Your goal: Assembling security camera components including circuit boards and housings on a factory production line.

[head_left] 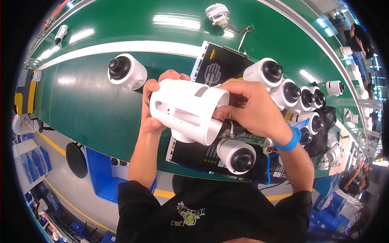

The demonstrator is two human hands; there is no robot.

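My left hand grips a white cylindrical camera housing from its closed end, holding it above the bench. My right hand is at the housing's open mouth, fingers pinching a camera core with a green circuit board that sticks out of the opening. A blue wrist strap sits on my right wrist. Below the housing a white camera module with a black lens lies on a black mat.
A green conveyor belt runs across the bench. One white lens module lies on it to the left; several more line up at the right. A wired white part lies farther back. Other people work at the far right.
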